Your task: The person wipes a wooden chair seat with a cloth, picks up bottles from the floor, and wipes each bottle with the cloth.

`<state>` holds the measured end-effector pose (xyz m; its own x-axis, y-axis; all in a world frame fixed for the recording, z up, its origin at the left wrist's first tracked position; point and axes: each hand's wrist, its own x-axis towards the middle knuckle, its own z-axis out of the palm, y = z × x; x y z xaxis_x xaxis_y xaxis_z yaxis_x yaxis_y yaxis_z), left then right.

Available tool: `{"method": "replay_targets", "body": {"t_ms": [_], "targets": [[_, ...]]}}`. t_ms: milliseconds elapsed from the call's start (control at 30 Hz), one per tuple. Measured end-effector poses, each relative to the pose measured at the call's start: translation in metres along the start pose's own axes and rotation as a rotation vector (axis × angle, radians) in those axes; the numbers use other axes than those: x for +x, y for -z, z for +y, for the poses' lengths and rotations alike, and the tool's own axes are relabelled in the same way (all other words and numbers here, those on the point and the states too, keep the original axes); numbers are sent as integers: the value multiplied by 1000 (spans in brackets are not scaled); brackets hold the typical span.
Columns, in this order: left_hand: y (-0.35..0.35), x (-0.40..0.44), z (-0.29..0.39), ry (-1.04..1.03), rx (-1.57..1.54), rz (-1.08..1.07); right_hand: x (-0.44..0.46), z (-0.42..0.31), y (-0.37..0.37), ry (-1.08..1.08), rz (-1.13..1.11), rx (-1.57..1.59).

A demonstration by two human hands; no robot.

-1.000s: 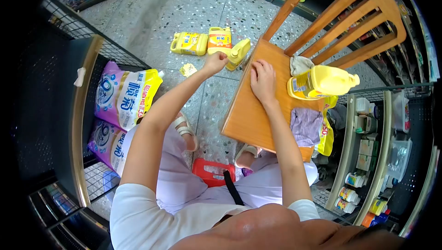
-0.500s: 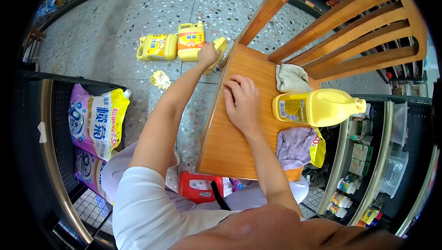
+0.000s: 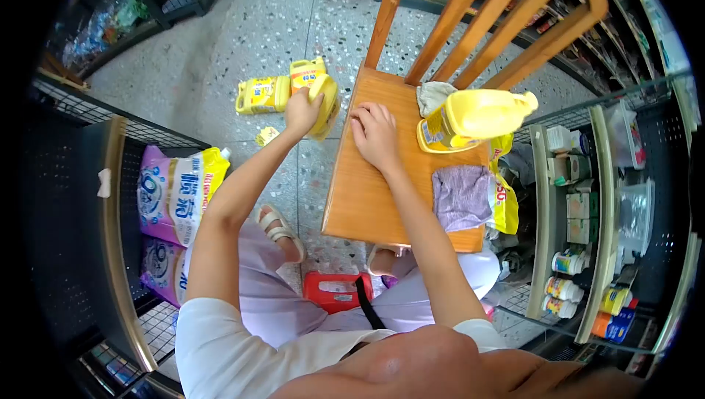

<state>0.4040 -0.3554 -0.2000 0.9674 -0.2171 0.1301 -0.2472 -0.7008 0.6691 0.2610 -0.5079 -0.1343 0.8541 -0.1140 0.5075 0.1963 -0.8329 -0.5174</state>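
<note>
The left hand (image 3: 301,111) grips a jug (image 3: 327,109) just beside the chair (image 3: 360,211), a lifting step, I'd judge; the right hand (image 3: 376,134) lies loosely spread on the chair, holding nothing. Moving the jug seatward calls for height over the left edge; a second jug (image 3: 470,123) crowds the right, with room over the floor (image 3: 312,178).
</note>
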Motion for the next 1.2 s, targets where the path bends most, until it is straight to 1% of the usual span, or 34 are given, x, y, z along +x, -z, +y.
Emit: {"method": "replay_targets", "body": {"t_ms": [133, 167, 200, 300, 400, 533, 567, 667, 700, 767, 867, 967, 1000, 1067, 1100, 1200], "targets": [[94, -28, 41, -154, 81, 133, -3, 4, -4, 29, 37, 33], [123, -40, 64, -128, 84, 117, -3, 5, -3, 28, 49, 71], [141, -47, 76, -169, 70, 142, -2, 6, -2, 29, 55, 107], [187, -67, 110, -273, 46, 226, -11, 6, 1, 71, 69, 156], [214, -78, 148, -418, 43, 286, -20, -20, 18, 81, 39, 211], [203, -69, 180, -490, 3, 215, -38, -55, 28, 40, -5, 300], [192, -65, 185, -497, 24, 189, -41, -57, 29, -50, -76, 318], [170, -64, 207, -469, 54, 76, -54, -64, 41, -160, -23, 370], [163, -63, 212, -480, 35, 74, -57, -56, 41, -179, -66, 351], [145, -59, 222, -510, -11, 63, -59, -46, 44, -167, -35, 327], [131, -51, 249, -546, 75, -4, -63, -36, 55, -214, -35, 321], [118, -30, 262, -558, 188, -79, -57, -31, 60, -250, -32, 393], [114, -26, 266, -528, 213, -95, -57, -30, 61, -252, -36, 392], [110, -16, 274, -474, 262, -120, -54, -26, 61, -248, -39, 387], [109, -11, 277, -478, 298, -152, -54, -25, 59, -235, -28, 367], [106, 0, 278, -515, 325, -146, -55, -19, 57, -185, -54, 326]]}}
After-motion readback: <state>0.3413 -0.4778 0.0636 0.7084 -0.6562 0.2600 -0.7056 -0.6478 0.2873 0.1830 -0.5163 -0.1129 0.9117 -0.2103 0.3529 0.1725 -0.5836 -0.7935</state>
